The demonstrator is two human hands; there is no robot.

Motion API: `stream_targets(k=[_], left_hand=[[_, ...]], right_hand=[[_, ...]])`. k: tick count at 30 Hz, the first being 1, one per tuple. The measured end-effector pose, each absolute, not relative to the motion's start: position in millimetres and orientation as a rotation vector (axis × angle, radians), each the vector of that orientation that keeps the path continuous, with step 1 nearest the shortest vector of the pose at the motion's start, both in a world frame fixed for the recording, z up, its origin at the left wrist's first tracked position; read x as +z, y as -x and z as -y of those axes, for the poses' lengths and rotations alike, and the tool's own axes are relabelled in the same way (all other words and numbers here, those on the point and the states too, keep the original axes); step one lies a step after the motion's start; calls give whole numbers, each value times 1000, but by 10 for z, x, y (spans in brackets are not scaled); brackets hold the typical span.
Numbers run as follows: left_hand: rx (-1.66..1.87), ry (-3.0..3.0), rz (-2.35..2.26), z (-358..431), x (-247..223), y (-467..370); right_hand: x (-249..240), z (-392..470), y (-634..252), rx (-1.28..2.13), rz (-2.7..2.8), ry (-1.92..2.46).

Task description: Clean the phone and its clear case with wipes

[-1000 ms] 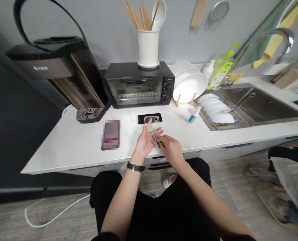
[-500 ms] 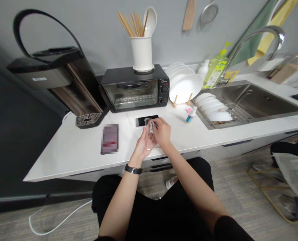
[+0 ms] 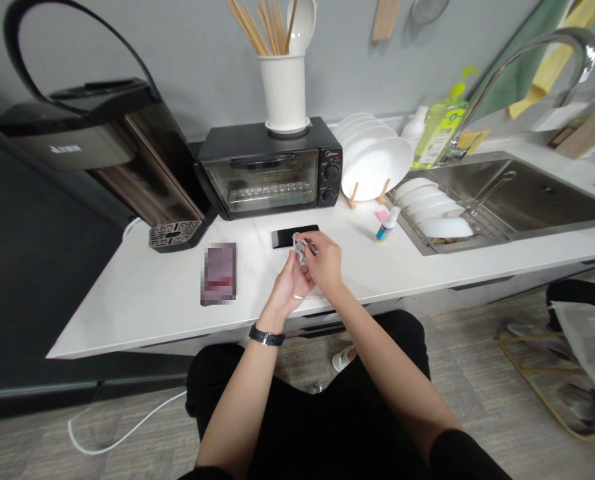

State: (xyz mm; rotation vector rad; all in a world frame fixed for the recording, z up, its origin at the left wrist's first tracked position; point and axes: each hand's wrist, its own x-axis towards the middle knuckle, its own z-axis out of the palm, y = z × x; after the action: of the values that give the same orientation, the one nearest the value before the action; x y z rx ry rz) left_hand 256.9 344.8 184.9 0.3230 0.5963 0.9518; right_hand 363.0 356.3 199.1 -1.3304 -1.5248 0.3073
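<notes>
My left hand [image 3: 288, 283] is palm up over the counter's front part, closed around what looks like a clear phone case [image 3: 302, 297]. Its see-through edges show past the fingers, and most of it is hidden. From above, my right hand [image 3: 326, 259] pinches a crumpled grey-white cloth [image 3: 300, 251] and presses it against the case. Just beyond both hands a phone [image 3: 283, 239] lies flat with its dark screen up. To the right stands a small spray bottle [image 3: 387, 225] with a white top, beside a pink scrap [image 3: 381, 215].
A blurred-out flat item [image 3: 219, 273] lies left of my hands. Behind are a black toaster oven [image 3: 272, 180], a tall drinks machine [image 3: 142, 173] and racked white plates [image 3: 377, 167]. At right, bowls [image 3: 435, 207] sit in the sink [image 3: 542, 193].
My right hand and the cloth have shifted slightly over the case. My left hand keeps its hold. The whole view has moved a little with my head.
</notes>
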Motion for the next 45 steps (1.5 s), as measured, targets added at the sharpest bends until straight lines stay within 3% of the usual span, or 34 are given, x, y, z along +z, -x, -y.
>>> stream_targets(k=[14, 22, 27, 35, 39, 45], left_hand=[[980, -503, -547, -3352, 1906, -2479], [953, -505, -500, -3362, 1941, -2483], [943, -545, -489, -3397, 1845, -2513], [932, -334, -597, -3438, 1874, -2563], [1038, -175, -551, -3426, 1915, -2538], [977, -393, -501, -3383, 1882, -2455]], right_hand=[[1783, -2808, -3816, 676, 1781, 1148], [1838, -2811, -3820, 7, 1886, 1538], [1893, -3194, -3899, -140, 1779, 1621], [1961, -3603, -3688, 103, 1651, 1356], [1895, -3478, -3565, 153, 1746, 1268], [1695, -3085, -3784, 289, 1897, 1114]])
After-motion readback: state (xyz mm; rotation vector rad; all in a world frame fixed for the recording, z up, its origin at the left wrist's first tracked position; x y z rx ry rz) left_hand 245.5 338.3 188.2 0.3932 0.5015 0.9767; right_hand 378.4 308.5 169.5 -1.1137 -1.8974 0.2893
